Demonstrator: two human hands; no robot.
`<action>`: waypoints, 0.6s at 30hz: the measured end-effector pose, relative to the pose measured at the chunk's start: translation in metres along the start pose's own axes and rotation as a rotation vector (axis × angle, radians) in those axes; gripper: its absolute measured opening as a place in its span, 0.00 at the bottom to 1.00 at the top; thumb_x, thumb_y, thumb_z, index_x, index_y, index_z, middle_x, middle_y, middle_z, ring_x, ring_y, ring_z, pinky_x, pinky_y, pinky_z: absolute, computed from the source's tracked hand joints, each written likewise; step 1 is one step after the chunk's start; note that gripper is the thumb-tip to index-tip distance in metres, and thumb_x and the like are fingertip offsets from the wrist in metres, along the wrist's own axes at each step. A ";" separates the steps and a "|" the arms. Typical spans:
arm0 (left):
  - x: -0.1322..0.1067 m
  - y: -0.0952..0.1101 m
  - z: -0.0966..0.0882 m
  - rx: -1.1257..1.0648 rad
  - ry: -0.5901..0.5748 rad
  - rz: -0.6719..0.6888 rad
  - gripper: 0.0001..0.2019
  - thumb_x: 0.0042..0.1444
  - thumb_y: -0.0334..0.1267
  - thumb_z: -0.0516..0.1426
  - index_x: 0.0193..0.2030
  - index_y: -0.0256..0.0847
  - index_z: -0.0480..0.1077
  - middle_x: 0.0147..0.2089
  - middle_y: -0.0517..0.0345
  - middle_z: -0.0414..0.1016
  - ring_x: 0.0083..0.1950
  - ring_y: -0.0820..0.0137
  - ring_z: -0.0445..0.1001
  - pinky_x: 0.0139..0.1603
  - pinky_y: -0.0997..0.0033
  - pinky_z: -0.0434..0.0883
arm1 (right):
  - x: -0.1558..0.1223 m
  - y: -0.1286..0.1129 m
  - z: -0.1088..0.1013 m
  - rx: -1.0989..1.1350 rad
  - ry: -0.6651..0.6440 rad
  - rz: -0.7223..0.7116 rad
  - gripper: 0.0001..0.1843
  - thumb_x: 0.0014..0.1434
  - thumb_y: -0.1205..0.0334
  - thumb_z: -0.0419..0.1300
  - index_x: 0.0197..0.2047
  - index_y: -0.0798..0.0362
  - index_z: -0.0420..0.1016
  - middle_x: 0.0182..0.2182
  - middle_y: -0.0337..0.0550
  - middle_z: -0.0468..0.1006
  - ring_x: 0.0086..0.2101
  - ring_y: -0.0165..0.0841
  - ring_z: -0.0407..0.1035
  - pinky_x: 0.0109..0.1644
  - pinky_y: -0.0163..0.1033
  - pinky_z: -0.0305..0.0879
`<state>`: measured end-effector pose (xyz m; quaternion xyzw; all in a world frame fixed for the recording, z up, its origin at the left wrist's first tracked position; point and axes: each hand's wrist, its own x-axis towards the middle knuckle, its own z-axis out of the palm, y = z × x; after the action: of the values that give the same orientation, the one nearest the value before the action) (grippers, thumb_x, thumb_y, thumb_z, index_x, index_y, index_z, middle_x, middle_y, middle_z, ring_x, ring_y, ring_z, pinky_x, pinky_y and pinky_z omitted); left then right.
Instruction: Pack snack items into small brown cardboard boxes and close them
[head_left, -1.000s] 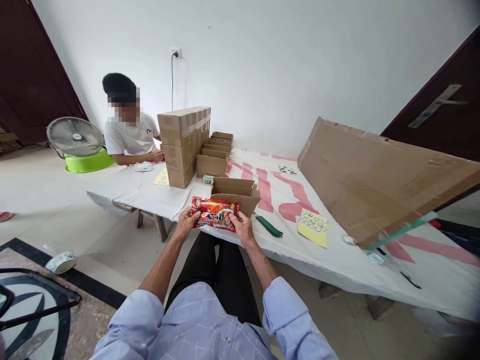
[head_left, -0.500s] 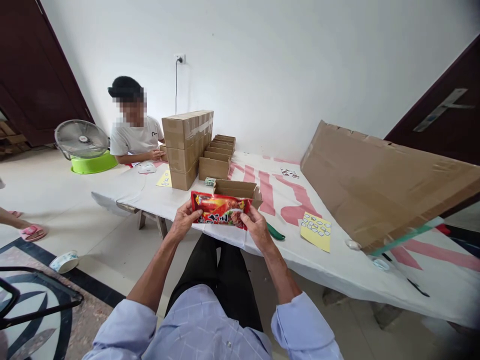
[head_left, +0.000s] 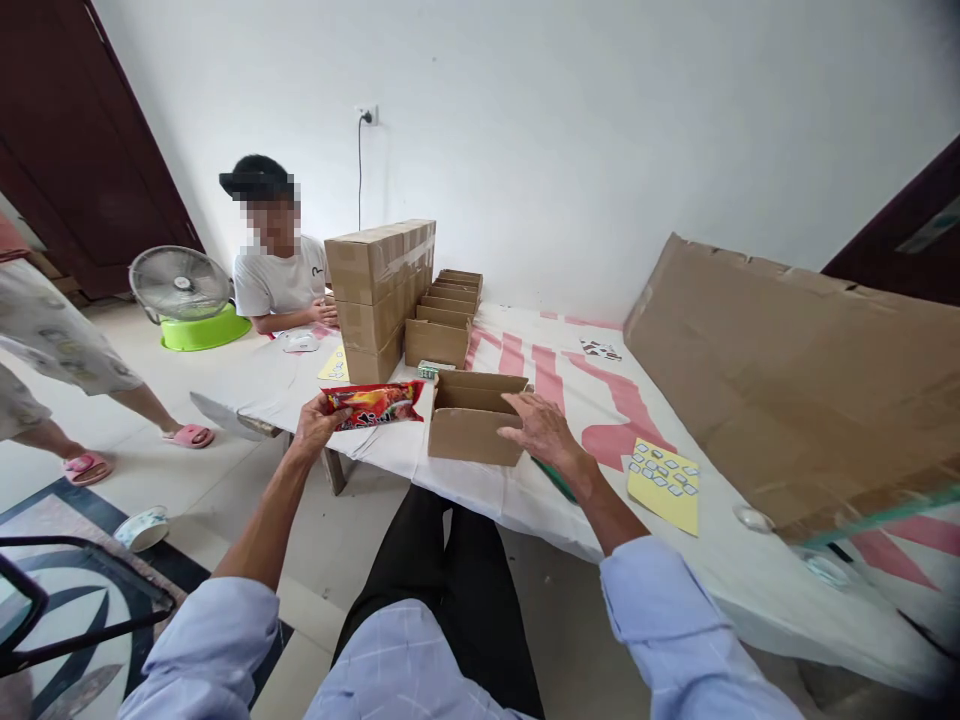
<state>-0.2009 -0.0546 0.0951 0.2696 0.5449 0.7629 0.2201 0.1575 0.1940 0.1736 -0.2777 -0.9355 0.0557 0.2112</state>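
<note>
My left hand [head_left: 319, 428] grips one end of a red food packet [head_left: 381, 404] with a printed picture of food, held over the table's front edge. The packet's other end points right, towards an open cardboard box [head_left: 474, 437]. At that box's right side is my right hand [head_left: 546, 434], its fingers apart and nothing in them; whether the fingertips touch the box I cannot tell. Partly hidden under my right wrist lies a green-handled tool [head_left: 556, 480]. Just behind the open box is a small green and white packet [head_left: 435, 369].
Taped boxes [head_left: 375, 300] are stacked left of a row of open boxes [head_left: 439, 340]. A large cardboard sheet [head_left: 795, 370] leans at the right near a yellow card [head_left: 664, 487]. A co-worker [head_left: 281, 280] sits behind the table; another person's legs [head_left: 67, 340] are at far left, near a fan [head_left: 180, 285].
My right hand has let go of the packet and moved right to the open box. My left hand has carried the packet left. Another person's legs have come into view at left.
</note>
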 end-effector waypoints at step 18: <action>0.039 -0.028 -0.025 -0.027 0.157 0.054 0.30 0.24 0.42 0.82 0.36 0.39 0.80 0.37 0.55 0.87 0.45 0.55 0.86 0.53 0.53 0.82 | 0.045 0.014 0.043 -0.368 0.050 -0.203 0.13 0.70 0.70 0.60 0.35 0.54 0.83 0.32 0.49 0.85 0.35 0.38 0.75 0.43 0.43 0.53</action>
<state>-0.2453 -0.0397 0.0687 0.2204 0.5425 0.7947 0.1595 0.1123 0.2309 0.1483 -0.2172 -0.9475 -0.1444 0.1847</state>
